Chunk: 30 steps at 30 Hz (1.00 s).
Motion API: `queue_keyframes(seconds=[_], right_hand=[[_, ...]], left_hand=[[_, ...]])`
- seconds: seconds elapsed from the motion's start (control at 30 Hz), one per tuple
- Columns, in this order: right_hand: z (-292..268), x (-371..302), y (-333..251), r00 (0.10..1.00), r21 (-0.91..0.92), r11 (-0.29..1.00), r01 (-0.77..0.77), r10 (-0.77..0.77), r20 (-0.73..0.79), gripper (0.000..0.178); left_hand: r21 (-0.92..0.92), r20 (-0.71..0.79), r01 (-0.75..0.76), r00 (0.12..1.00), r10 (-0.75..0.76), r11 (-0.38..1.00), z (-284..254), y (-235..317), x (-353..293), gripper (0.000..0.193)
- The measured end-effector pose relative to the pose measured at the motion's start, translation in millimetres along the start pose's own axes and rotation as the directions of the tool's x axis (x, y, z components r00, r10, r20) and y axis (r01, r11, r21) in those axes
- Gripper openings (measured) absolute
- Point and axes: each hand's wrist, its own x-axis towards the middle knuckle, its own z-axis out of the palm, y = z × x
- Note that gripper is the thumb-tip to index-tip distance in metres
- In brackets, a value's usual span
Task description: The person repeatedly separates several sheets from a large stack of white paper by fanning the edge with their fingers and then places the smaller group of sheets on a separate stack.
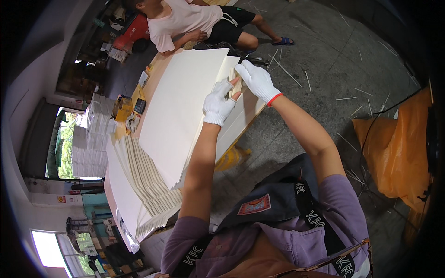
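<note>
Table (157,76) carries a big cream sheet (185,106), its long axis running from near the person toward the far end, flat and unmarked, lying over a fanned stack (148,185) of like sheets. At the sheet's far right corner both white-gloved hands meet: left hand (218,105) pinches the edge, fingers closed on it; right hand (257,79) grips the corner from above, fingers curled.

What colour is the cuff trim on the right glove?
Red: the right glove is white with a thin red cuff edge, seen in the head view.
</note>
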Motion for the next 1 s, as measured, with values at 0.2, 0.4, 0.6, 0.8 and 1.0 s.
queue_keyframes(seconds=[0.2,0.4,0.6,0.8,1.0], right_hand=[[-13,-6,-14,0.985,-0.03,0.999,0.032,-0.037,-0.166,0.041],[40,-26,-40,0.84,0.918,0.012,-0.396,0.408,0.357,0.032],[111,-85,-108,0.677,0.721,-0.023,-0.693,0.325,0.661,0.044],[123,-93,-121,0.652,0.675,0.055,-0.736,0.329,0.683,0.054],[36,-109,-110,0.644,0.596,0.249,-0.764,0.345,0.683,0.041]], left_hand=[[0.06,-0.099,-0.113,0.988,0.118,0.992,5,2,-1,0.051],[0.03,-0.196,0.041,0.98,-0.034,0.999,1,8,-19,0.056],[-0.374,-0.342,0.322,0.824,-0.452,0.87,-9,5,-177,0.028],[-0.805,0.089,0.47,0.698,-0.711,0.361,-16,-2,-300,0.027],[-0.625,0.394,-0.201,0.753,-0.527,-0.754,-25,-24,-348,0.053]])
